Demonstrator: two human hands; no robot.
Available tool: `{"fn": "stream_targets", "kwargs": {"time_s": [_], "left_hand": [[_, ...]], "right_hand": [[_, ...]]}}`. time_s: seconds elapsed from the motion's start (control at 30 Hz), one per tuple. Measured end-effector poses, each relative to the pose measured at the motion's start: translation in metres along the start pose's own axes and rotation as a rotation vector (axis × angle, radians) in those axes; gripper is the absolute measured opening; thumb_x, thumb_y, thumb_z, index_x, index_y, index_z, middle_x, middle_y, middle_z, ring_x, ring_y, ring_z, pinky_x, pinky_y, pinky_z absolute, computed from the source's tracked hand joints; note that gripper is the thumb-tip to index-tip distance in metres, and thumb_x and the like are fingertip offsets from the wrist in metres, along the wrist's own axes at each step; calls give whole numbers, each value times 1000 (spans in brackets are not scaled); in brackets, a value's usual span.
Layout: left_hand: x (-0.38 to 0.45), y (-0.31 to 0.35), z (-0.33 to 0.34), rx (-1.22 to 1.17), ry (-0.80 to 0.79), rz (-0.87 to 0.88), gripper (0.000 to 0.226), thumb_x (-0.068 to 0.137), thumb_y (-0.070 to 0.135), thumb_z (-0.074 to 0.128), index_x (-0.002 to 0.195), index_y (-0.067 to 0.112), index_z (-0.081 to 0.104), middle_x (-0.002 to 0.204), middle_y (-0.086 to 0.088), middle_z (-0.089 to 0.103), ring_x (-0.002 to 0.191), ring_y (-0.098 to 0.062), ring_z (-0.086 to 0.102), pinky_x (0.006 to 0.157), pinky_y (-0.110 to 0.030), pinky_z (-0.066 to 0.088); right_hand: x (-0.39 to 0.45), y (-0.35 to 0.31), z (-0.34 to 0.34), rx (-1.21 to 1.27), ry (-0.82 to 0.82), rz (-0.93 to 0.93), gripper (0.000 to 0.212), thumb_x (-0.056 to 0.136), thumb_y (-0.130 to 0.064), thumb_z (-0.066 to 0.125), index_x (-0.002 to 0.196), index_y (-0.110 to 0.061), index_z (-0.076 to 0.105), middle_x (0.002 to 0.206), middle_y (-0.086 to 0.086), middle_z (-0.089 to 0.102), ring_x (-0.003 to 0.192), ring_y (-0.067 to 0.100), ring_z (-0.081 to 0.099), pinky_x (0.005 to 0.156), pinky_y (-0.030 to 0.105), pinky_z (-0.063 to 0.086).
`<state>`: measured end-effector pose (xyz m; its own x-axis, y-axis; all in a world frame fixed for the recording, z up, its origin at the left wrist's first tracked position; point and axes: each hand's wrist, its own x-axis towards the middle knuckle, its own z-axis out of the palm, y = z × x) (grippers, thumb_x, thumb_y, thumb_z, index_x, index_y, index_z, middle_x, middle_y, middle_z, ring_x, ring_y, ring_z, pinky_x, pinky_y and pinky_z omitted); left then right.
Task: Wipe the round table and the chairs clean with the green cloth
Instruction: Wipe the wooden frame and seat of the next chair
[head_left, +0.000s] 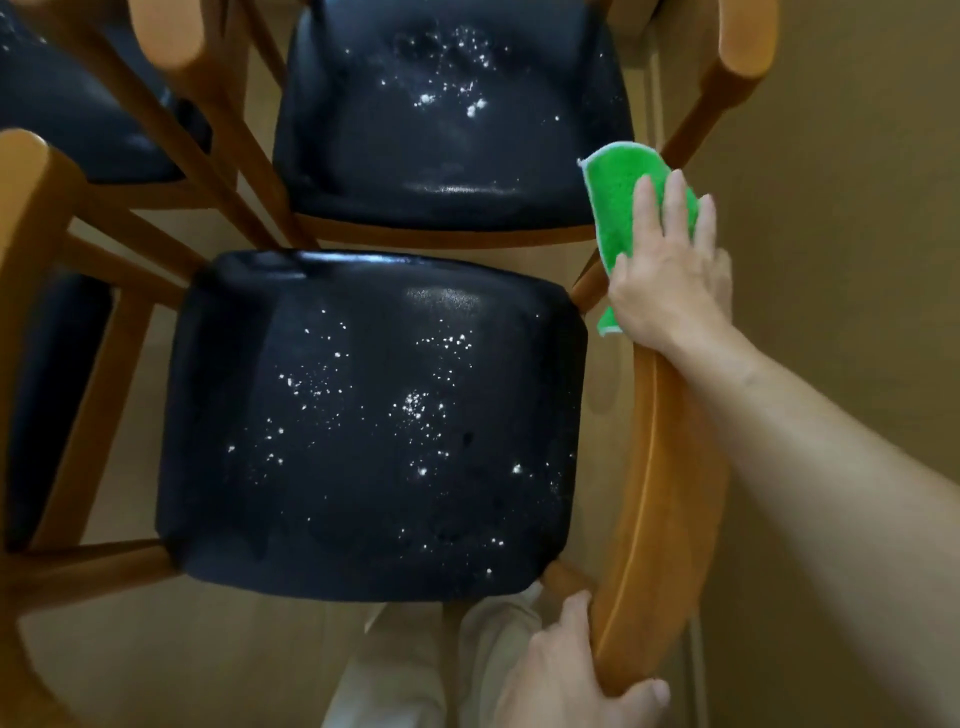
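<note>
The floor (841, 249) is a plain tan-brown surface, smooth and evenly coloured, filling the right side and showing between the furniture legs. Lighting is dim and warm, with soft glare from above and no hard shadows. At the upper right, a pale vertical strip (655, 98) runs down beside the furniture; what it belongs to cannot be told. No wall or window can be made out.

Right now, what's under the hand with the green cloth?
The right hand presses the green cloth onto the chair's wooden back rail. The rail's far end is covered by both.
</note>
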<state>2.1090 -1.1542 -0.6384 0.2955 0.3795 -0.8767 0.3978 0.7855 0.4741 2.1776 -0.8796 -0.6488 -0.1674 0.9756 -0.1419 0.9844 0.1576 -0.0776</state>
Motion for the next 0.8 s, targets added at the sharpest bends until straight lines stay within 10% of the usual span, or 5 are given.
{"fn": "stream_targets", "kwargs": {"time_s": [0.23, 0.37, 0.47, 0.6, 0.8], "left_hand": [[11, -2, -34, -606, 209, 47, 55, 80, 55, 69, 128, 30, 58, 114, 15, 64, 104, -3, 61, 96, -28, 49], [22, 18, -84, -865, 248, 146, 41, 84, 64, 54, 111, 34, 63, 116, 6, 66, 106, -10, 62, 87, -34, 49], [28, 15, -116, -861, 164, 147, 79, 66, 85, 43, 120, 32, 65, 120, 4, 67, 114, -15, 59, 96, -41, 41], [30, -12, -138, -1008, 104, 105, 92, 72, 91, 31, 122, 22, 66, 126, -7, 65, 118, -28, 59, 104, -50, 39], [18, -52, -160, -1291, -62, 181, 47, 72, 43, 68, 105, 10, 75, 113, -19, 69, 95, -36, 69, 77, -46, 57]], "right_hand": [[-118, -4, 11, 73, -44, -165, 56, 93, -19, 36, 149, -14, 35, 158, 7, 25, 148, 32, 10, 116, 53, 8], [-160, -21, -2, 541, -75, -75, 54, 91, -22, 33, 145, -31, 35, 150, -19, 32, 146, 4, 12, 119, 25, 2], [-174, -45, -16, 928, -149, -7, 44, 93, -28, 38, 130, -49, 47, 123, -43, 51, 122, -7, 48, 101, 13, 37], [-169, -75, -24, 1747, -527, 301, 35, 92, -23, 48, 119, -37, 66, 117, -4, 69, 106, 20, 67, 87, 38, 56], [-155, -90, -4, 2232, -967, 583, 49, 99, -35, 35, 144, -18, 44, 140, 23, 50, 128, 45, 47, 106, 63, 34]]}}
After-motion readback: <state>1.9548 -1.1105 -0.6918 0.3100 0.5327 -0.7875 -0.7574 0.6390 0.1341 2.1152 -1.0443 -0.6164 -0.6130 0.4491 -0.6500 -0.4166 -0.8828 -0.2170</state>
